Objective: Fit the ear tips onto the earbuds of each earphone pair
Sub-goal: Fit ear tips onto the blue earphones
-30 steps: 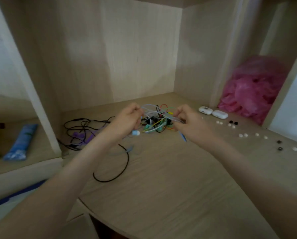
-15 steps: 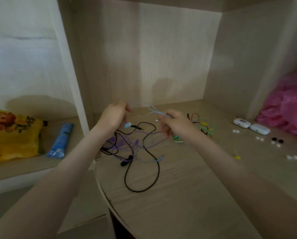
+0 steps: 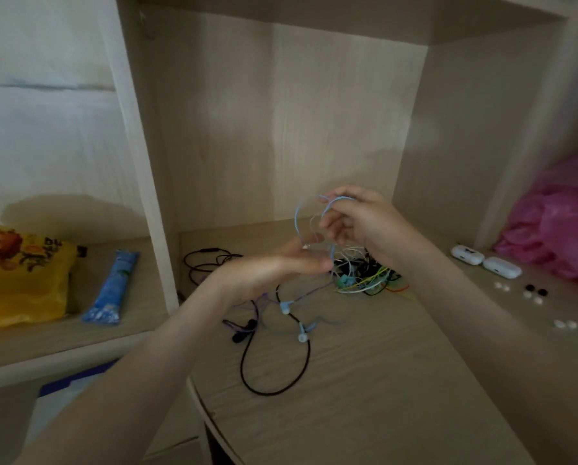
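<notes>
My right hand (image 3: 361, 223) is raised above the desk and pinches a loop of the light blue earphone cable (image 3: 297, 216). My left hand (image 3: 274, 270) lies below it with fingers stretched out flat, touching the same cable. The two light blue earbuds (image 3: 285, 307) (image 3: 302, 336) hang down to the desk. A tangle of coloured earphones (image 3: 364, 280) lies behind the hands. Black earphones (image 3: 274, 364) and purple ones (image 3: 244, 327) lie on the desk (image 3: 364, 397). White ear tips (image 3: 501, 286) and black ear tips (image 3: 536, 290) are scattered at the right.
Two white earbud cases (image 3: 485, 261) sit at the right, beside a pink plastic bag (image 3: 556, 223). A wooden divider (image 3: 143, 162) stands left of the desk. On the lower left shelf lie a blue packet (image 3: 111, 286) and a yellow bag (image 3: 19, 273).
My right hand has lifted the blue cable up into a loop. My left hand has let go of its grip, opened flat and moved under the right hand. The view has shifted left.
</notes>
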`<state>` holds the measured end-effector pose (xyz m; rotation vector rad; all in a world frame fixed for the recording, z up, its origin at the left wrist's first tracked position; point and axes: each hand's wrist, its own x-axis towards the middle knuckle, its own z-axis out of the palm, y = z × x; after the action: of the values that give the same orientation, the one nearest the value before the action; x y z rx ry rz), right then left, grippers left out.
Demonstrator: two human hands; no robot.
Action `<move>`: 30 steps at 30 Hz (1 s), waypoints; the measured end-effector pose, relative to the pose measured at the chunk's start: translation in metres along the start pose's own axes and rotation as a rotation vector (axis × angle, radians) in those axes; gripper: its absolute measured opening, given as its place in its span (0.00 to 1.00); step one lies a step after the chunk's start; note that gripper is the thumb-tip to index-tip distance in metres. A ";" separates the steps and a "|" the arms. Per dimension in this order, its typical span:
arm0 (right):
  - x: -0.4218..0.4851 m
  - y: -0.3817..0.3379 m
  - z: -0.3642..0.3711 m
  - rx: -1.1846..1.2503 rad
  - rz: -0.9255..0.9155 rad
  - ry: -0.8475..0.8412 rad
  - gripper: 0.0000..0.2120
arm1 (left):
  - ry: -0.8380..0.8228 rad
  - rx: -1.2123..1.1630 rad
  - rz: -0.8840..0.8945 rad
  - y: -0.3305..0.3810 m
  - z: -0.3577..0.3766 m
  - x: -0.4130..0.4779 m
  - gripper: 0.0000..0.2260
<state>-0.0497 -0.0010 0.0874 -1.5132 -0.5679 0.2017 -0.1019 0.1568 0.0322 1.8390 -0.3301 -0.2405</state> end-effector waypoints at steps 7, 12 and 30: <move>0.006 -0.025 -0.013 0.200 -0.119 -0.091 0.10 | 0.112 -0.021 0.046 0.002 0.020 0.015 0.06; 0.013 -0.030 -0.036 0.320 -0.279 0.022 0.10 | 0.150 -0.081 0.047 0.007 0.004 0.001 0.17; 0.034 0.061 0.009 -0.660 0.258 -0.272 0.31 | 0.945 0.458 -0.373 -0.017 -0.061 0.000 0.14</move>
<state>-0.0113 0.0274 0.0351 -2.2236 -0.6925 0.4554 -0.0799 0.2164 0.0336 2.2268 0.6678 0.4946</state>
